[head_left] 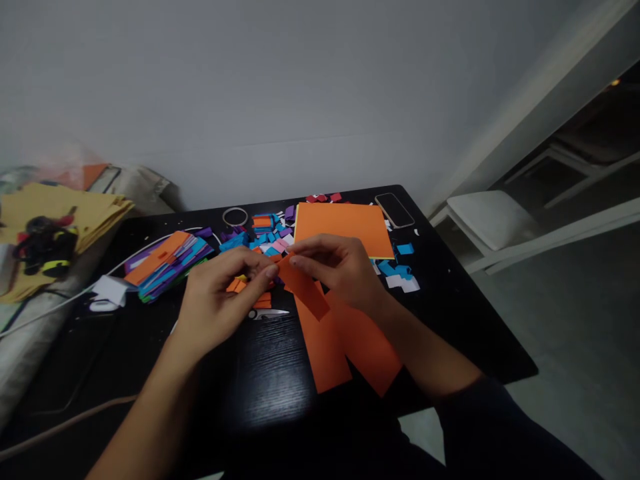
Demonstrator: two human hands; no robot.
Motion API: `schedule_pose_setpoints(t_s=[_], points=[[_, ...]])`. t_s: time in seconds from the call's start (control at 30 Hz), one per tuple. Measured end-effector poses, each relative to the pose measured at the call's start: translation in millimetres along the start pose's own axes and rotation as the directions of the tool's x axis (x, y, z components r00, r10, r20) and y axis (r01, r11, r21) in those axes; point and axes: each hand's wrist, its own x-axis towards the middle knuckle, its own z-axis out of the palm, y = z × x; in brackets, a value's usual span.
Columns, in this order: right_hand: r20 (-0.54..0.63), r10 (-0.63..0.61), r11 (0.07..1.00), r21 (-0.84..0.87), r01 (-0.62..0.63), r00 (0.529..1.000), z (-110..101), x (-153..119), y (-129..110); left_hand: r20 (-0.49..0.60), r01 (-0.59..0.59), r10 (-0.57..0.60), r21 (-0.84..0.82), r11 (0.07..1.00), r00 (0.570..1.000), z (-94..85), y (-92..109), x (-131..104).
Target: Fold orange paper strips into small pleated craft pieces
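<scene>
Between my two hands is a narrow orange paper strip (309, 293), its lower end hanging free over larger orange paper pieces (325, 353) on the table. My left hand (225, 287) pinches the strip's upper left end between thumb and fingers. From the right, my right hand (345, 270) pinches the same end, fingertips close to the left thumb. Scissors (270, 313) lie under the left fingers, partly hidden. Small folded orange pieces (263, 298) sit behind the left hand. An orange sheet stack (345, 223) with a yellow edge lies behind the right hand.
A black table (270, 373) holds coloured paper scraps (273, 230), a pile of paper strips (170, 263), a tape roll (235, 216) and a phone (395, 210). Yellow envelopes (100, 210) lie at left, near a white cable (47, 317). A white stool (483, 217) stands right.
</scene>
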Motion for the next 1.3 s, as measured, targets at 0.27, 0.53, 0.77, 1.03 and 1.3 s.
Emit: schedule_pose_setpoints(t_s=[0.27, 0.53, 0.77, 1.03, 1.3], points=[[-0.027, -0.053, 0.997, -0.063, 0.052, 0.998, 1.4, -0.7, 1.1, 0.007, -0.014, 0.014, 0.009, 1.0, 1.0, 0.8, 2.1, -0.2], [0.065, 0.036, 0.999, -0.022, -0.034, 0.997, -3.4, 3.4, 3.0, -0.035, 0.095, -0.1, -0.115, 0.989, 0.994, 2.2, -2.6, -2.7], [0.11, 0.002, 0.978, -0.208, 0.021, 0.994, -6.7, 1.5, 4.7, 0.057, 0.199, -0.19, -0.244, 0.949, 0.98, 12.4, -2.8, 3.7], [0.285, 0.137, 0.944, -0.328, -0.038, 0.949, 5.1, -14.6, 12.0, 0.011, 0.299, -0.313, -0.324, 0.898, 0.95, 25.8, -5.4, -41.9], [0.413, 0.505, 0.803, -0.547, -0.237, 0.757, 10.7, -41.4, 39.0, -0.109, 0.578, -0.657, -0.384, 0.72, 0.746, 15.2, -25.7, -119.9]])
